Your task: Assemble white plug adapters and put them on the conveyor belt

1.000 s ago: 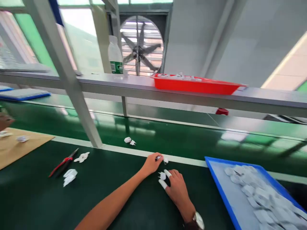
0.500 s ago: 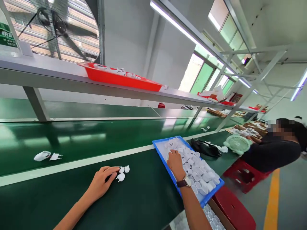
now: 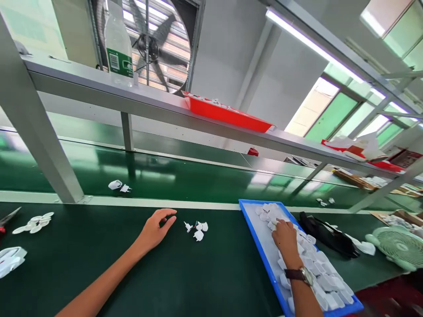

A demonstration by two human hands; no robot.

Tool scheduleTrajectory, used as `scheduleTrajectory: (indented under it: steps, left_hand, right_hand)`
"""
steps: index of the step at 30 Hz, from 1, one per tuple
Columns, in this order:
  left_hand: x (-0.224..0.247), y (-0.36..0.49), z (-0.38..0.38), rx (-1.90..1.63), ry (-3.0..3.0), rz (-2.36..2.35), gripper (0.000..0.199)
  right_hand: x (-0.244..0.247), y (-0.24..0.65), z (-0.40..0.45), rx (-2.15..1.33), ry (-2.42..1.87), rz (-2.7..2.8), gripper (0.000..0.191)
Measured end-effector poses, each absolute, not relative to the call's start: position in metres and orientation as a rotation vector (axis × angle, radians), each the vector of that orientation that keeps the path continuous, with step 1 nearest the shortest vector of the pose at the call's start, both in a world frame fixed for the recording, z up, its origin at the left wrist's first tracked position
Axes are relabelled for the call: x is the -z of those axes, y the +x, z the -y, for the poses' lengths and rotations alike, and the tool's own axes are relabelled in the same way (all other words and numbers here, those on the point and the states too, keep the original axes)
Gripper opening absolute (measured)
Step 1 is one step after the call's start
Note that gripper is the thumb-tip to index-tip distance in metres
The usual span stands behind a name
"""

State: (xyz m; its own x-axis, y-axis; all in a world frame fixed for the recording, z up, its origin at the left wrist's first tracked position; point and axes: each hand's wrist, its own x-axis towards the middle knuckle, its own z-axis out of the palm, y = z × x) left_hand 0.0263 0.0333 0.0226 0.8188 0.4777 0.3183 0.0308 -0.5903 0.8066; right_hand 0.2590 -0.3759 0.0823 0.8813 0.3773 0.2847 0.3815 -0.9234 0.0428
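My left hand [image 3: 157, 230] hovers over the green bench top, thumb and fingers apart with nothing between them. Just right of it lie small white plug parts [image 3: 198, 236], some with bits of coloured wire. My right hand [image 3: 285, 237], with a watch on its wrist, reaches into a blue-rimmed tray [image 3: 261, 255]. Its fingertips close on a white plastic casing [image 3: 272, 225], partly hidden by the hand. Many similar white casings [image 3: 325, 279] fill the tray's right side.
Flat white parts [image 3: 34, 223], a white object [image 3: 11, 260] and scissors [image 3: 6, 220] lie at left. White pieces [image 3: 115, 185] lie on the green strip behind. A black pouch [image 3: 327, 235] and green fan [image 3: 398, 246] stand right. Overhead, a shelf carries a bottle [image 3: 118, 48] and red tray [image 3: 228, 115].
My view has swung left. My left hand has come away from the small plug parts, and another small white piece now lies beside them. My right hand remains in the tray among the casings.
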Motion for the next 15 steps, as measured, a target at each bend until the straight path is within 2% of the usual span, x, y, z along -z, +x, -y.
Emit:
scheduleTrajectory:
  steps: [3, 5, 7, 9, 11, 13, 15]
  left_hand:
    - [-0.029, 0.02, -0.016, -0.62, 2.165, -0.256, 0.04]
    - [-0.031, 0.021, 0.0, -0.575, 2.213, -0.106, 0.058]
    - [-0.03, 0.023, 0.009, -0.551, 2.259, -0.001, 0.065]
    - [-0.027, 0.02, 0.006, -0.563, 2.284, -0.02, 0.055]
    - [-0.02, 0.012, -0.008, -0.59, 2.291, -0.128, 0.043]
    - [-0.013, 0.001, -0.023, -0.609, 2.29, -0.252, 0.038]
    - [-0.006, -0.008, -0.034, -0.619, 2.286, -0.346, 0.039]
  right_hand:
    - [-0.079, 0.22, 0.309, 0.413, -2.793, 1.007, 0.046]
    - [-0.076, 0.185, 0.254, 0.298, -2.596, 1.293, 0.044]
    - [-0.073, 0.153, 0.206, 0.038, -2.246, 1.553, 0.038]
    - [-0.07, 0.134, 0.173, -0.066, -2.122, 1.647, 0.039]
    - [-0.064, 0.13, 0.156, -0.094, -2.136, 1.643, 0.048]
    - [-0.056, 0.137, 0.149, -0.093, -2.195, 1.6, 0.056]
    - [-0.046, 0.146, 0.146, -0.087, -2.229, 1.563, 0.053]
